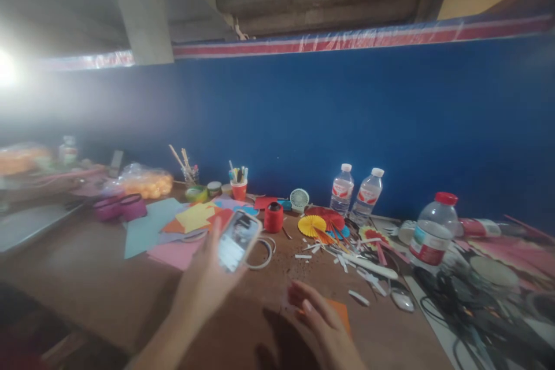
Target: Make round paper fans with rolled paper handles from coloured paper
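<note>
My left hand (212, 260) is closed around a smartphone (239, 240), holding it tilted above the table with its lit screen facing me. Its picture is too blurred to make out. Lower and to the right, my right hand (316, 315) hovers with fingers loosely bent and apart, nothing visible in them. Partly behind that hand lies an orange paper sheet (339, 313). Just past the phone are a roll of tape (261, 254) and a red thread spool (273, 218). Coloured paper sheets (169, 219) spread out to the left of the phone.
Folded paper fans (312, 225) and white paper scraps (344, 263) lie right of centre. Two small water bottles (342, 189) and a large red-capped bottle (433, 231) stand at the right. A small fan (299, 200) and a red pen cup (239, 189) stand near the blue wall (277, 115).
</note>
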`<state>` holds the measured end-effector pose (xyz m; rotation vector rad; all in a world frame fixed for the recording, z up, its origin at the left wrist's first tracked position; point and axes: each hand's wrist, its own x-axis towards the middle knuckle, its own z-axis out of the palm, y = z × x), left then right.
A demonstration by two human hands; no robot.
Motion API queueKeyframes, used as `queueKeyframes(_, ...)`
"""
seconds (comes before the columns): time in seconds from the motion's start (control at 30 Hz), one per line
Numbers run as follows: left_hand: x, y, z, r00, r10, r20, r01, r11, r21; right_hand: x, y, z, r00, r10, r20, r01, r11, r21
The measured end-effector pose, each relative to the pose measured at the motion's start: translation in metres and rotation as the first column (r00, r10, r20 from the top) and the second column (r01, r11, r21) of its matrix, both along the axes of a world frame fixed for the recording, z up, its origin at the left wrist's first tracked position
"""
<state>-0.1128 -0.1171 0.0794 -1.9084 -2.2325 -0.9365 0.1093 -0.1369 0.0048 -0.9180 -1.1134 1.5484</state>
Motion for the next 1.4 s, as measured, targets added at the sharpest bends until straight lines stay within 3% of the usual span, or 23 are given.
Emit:
queueKeyframes(0.07,0.046,-0.016,0.0,0.986,-0.15,0.079,0.144,0.987,0.078,-0.022,-0.008,0.004,0.949,-0.002,-0.316,-0.025,0.997,-0.08)
queueKeyframes(0.1,0.066,-0.022,0.0,0.969,-0.218,0.12,0.204,0.972,0.117,-0.029,-0.011,0.01,0.904,-0.032,-0.426,0.011,0.999,-0.05)
queueKeyframes(0.2,0.109,-0.026,0.0,0.902,-0.331,0.277,0.287,0.939,0.188,-0.034,-0.014,0.032,0.811,-0.102,-0.576,0.099,0.994,-0.037)
queueKeyframes(0.33,0.132,-0.015,-0.006,0.827,-0.4,0.396,0.366,0.917,0.162,-0.013,-0.014,0.047,0.732,-0.182,-0.656,0.194,0.979,-0.054)
queueKeyframes(0.5,0.14,-0.012,-0.012,0.776,-0.444,0.449,0.409,0.895,0.178,0.003,-0.009,0.039,0.724,-0.208,-0.658,0.186,0.977,-0.105)
queueKeyframes(1.1,0.142,-0.018,-0.012,0.76,-0.439,0.48,0.404,0.897,0.18,0.002,-0.012,0.038,0.719,-0.238,-0.654,0.173,0.971,-0.163)
queueKeyframes(1.27,0.135,-0.01,-0.015,0.799,-0.401,0.449,0.44,0.898,0.018,0.004,-0.007,0.033,0.724,-0.305,-0.619,0.233,0.952,-0.197)
queueKeyframes(1.33,0.129,-0.003,-0.014,0.738,-0.399,0.544,0.507,0.86,-0.058,0.01,-0.002,0.031,0.765,-0.316,-0.562,0.234,0.948,-0.214)
queueKeyframes(1.4,0.124,0.005,-0.012,0.597,-0.352,0.72,0.585,0.806,-0.091,0.018,0.005,0.029,0.829,-0.271,-0.489,0.19,0.959,-0.209)
